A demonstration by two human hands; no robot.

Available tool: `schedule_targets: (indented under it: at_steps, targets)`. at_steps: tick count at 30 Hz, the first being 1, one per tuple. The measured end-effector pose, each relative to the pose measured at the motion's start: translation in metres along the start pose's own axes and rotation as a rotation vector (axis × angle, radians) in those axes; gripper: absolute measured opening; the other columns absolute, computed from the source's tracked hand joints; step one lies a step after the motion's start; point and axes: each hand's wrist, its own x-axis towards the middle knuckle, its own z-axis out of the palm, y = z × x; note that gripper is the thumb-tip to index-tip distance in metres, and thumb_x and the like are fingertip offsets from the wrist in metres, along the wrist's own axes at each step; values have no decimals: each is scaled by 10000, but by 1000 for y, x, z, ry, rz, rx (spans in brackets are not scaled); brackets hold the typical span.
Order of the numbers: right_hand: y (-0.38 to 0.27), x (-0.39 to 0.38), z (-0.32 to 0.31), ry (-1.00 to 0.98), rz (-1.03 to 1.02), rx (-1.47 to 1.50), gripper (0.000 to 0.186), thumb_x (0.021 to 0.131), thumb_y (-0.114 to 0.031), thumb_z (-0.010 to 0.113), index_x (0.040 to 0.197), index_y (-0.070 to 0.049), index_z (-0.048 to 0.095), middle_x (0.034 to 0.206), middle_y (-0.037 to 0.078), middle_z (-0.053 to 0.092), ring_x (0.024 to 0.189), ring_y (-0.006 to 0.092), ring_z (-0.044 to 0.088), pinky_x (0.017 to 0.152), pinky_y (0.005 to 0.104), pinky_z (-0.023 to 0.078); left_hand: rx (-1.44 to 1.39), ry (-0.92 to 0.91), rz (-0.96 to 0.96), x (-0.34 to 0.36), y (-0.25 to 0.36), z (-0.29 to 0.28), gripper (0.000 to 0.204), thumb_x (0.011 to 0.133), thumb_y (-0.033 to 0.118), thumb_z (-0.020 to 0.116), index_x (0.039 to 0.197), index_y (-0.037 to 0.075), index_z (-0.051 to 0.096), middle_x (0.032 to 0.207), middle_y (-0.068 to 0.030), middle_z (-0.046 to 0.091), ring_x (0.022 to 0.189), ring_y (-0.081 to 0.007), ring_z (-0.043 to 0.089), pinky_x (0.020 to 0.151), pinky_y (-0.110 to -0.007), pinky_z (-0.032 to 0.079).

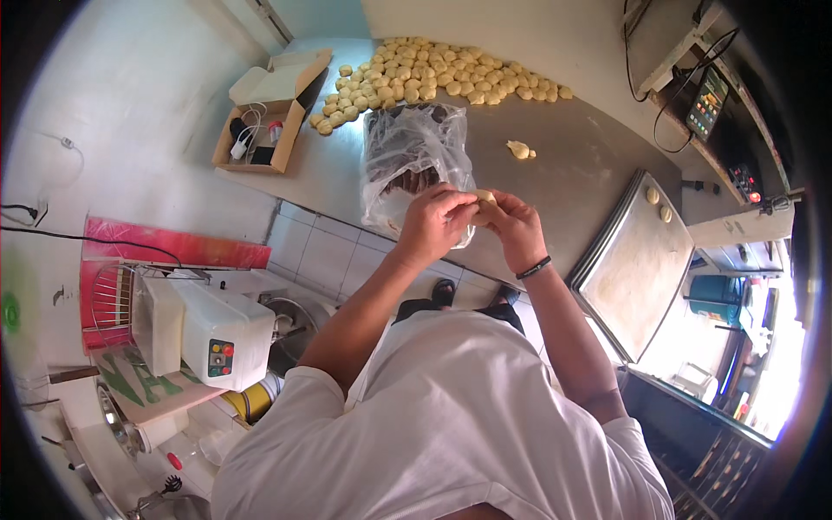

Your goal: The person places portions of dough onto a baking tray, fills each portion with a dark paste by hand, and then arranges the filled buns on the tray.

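Observation:
My left hand point(438, 221) and my right hand point(513, 227) meet in front of me, both pinching one small piece of pale dough point(485, 198) with the fingertips. Part of that dough is hidden by the fingers. Just beyond and to the left of my hands, a clear plastic bag point(416, 143) lies open on the metal table point(555, 186), with dark brown sticks or slabs point(412, 180) inside. A small loose lump of dough point(520, 150) rests on the table to the right of the bag. At the far side, many round dough balls point(433, 74) are spread in a dense heap.
An open cardboard box point(276, 143) with cables stands at the table's left end. On the right, a metal baking tray point(637, 260) carries two dough pieces point(659, 204). A phone point(708, 104) is propped on a shelf. A white mixer point(221, 334) stands lower left.

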Motion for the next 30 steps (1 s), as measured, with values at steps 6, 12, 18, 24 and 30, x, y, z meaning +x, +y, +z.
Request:
schedule_targets:
  at_steps: [6,12,18,24,30]
  targets:
    - [22,-2,-26,167,156,128,277,969,-94,623,1196,64,634,1074,111,707,959,182,689,884,313,556,-228,110,-573,-11,-53,-7,229,908,227,706,946,2,724,713,-106,639,657,-251,635,653,-373,508]
    - [11,-17,-30,15,238,505,291,978,-69,558,1245,44,583,1168,119,667,1057,214,657,930,348,539,654,53,-329,-11,-136,-19,195,906,194,663,954,18,731,803,-140,655,768,-365,652,718,-465,521]
    - [0,-35,-34,-20,88,438,253,996,-101,564,1222,7,600,1189,112,652,1087,209,648,960,350,533,475,110,-60,-10,-93,-8,303,873,91,672,1170,34,663,1057,-155,655,918,-344,667,812,-419,556]
    - [-13,-51,-27,14,-267,-87,233,951,-2,617,1174,9,686,1064,59,650,1051,158,644,865,311,561,-774,-271,-565,-1,14,36,341,927,110,718,1224,-29,623,1136,-78,655,999,-130,636,828,-291,557]
    - [-11,-61,-50,369,-39,18,243,958,-46,623,1190,-18,691,1134,73,682,934,135,684,759,276,572,-297,-289,-172,-1,43,56,299,934,104,712,1191,-30,640,1059,-50,662,877,-115,645,773,-263,559]
